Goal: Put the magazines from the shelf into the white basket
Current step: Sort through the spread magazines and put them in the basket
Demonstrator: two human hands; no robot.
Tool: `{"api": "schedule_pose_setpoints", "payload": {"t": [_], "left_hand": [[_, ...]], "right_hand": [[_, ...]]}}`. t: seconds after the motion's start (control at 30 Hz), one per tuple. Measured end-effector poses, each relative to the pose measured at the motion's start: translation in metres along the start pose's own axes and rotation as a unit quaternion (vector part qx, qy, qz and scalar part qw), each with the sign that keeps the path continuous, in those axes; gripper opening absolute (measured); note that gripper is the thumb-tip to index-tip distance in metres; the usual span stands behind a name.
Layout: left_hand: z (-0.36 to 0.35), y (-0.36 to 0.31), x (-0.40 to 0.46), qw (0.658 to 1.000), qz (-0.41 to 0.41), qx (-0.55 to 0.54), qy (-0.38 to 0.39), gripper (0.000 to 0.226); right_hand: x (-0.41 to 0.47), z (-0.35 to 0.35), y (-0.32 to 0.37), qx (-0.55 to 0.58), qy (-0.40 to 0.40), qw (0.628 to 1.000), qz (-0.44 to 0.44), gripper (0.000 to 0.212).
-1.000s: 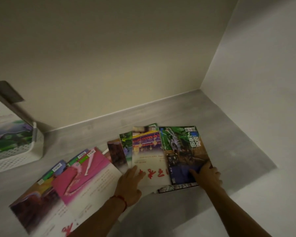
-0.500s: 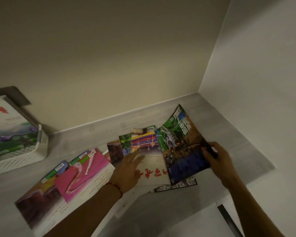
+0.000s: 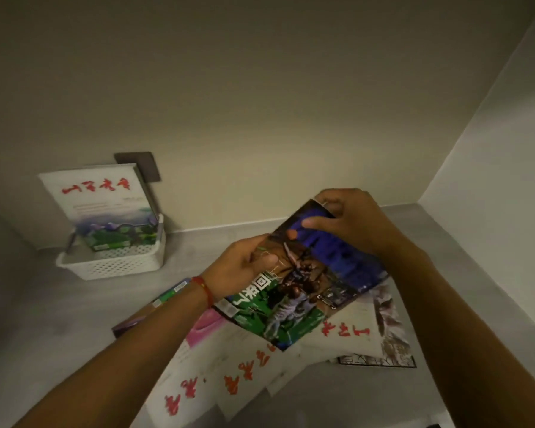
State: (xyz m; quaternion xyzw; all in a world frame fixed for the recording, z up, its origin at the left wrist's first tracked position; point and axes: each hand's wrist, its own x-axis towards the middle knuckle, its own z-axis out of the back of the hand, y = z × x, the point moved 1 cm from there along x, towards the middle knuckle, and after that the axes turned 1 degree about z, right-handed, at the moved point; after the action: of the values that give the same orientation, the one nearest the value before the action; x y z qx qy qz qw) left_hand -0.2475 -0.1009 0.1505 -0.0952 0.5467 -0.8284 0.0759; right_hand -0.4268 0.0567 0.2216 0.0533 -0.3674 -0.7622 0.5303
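We hold one magazine [image 3: 303,282] up in the air, above the pile on the shelf [image 3: 464,273]. It has a green and blue cover. Our left hand [image 3: 244,264] pinches its left edge, thumb on top. Our right hand [image 3: 349,220] grips the far corner, fingers curled over it.

We think this magazine is light and thin. It is floppy, so it will bend and droop if we hold just one corner. The cover looks shiny, so it may slip. Holding two edges, like now, keeps it flat. To drop it in, we think it is best to hold it by the long edge and slide it in standing up.

Under it, more magazines [image 3: 346,332] lie spread out on the shelf, some on top of others. They have white covers with red writing, and one is pink.

The white basket [image 3: 112,267] sits well to the left, near the back wall. One magazine [image 3: 99,205] already stands in it, leaning back.
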Motion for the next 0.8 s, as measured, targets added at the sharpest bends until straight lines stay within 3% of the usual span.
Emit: {"api": "schedule_pose_setpoints", "payload": {"t": [0.13, 0.2, 0.27, 0.33, 0.37, 0.43, 0.5, 0.57, 0.63, 0.8], "left_hand": [[0.05, 0.023, -0.043, 0.978, 0.07, -0.143, -0.134, 0.032], [0.077, 0.035, -0.063, 0.952, 0.118, -0.204, -0.196, 0.024], [0.102, 0.046, -0.079, 0.926, 0.152, -0.262, -0.228, 0.022], [0.124, 0.056, -0.093, 0.915, 0.173, -0.278, -0.237, 0.026], [0.135, 0.062, -0.099, 0.912, 0.18, -0.281, -0.238, 0.028], [0.158, 0.075, -0.11, 0.902, 0.19, -0.304, -0.24, 0.03], [0.181, 0.089, -0.122, 0.883, 0.2, -0.346, -0.247, 0.032], [0.204, 0.103, -0.132, 0.867, 0.199, -0.377, -0.259, 0.028], [0.226, 0.116, -0.141, 0.86, 0.202, -0.372, -0.287, 0.019], [0.286, 0.137, -0.151, 0.892, 0.165, -0.179, -0.38, 0.019]], "right_hand": [[0.024, -0.037, 0.01, -0.004, -0.156, 0.987, -0.033, 0.036], [0.027, -0.067, 0.005, 0.056, -0.224, 0.964, -0.133, 0.052], [0.03, -0.111, 0.006, 0.232, -0.163, 0.914, -0.29, 0.069], [0.031, -0.165, 0.017, 0.407, 0.0, 0.832, -0.376, 0.067], [0.032, -0.19, 0.025, 0.457, 0.07, 0.803, -0.375, 0.064], [0.039, -0.233, 0.041, 0.515, 0.126, 0.782, -0.327, 0.058], [0.05, -0.262, 0.058, 0.519, 0.11, 0.79, -0.307, 0.042], [0.064, -0.274, 0.066, 0.432, 0.065, 0.85, -0.296, 0.023], [0.082, -0.277, 0.074, 0.337, 0.044, 0.909, -0.241, 0.019], [0.141, -0.283, 0.105, 0.156, -0.015, 0.982, -0.104, 0.012]]}}
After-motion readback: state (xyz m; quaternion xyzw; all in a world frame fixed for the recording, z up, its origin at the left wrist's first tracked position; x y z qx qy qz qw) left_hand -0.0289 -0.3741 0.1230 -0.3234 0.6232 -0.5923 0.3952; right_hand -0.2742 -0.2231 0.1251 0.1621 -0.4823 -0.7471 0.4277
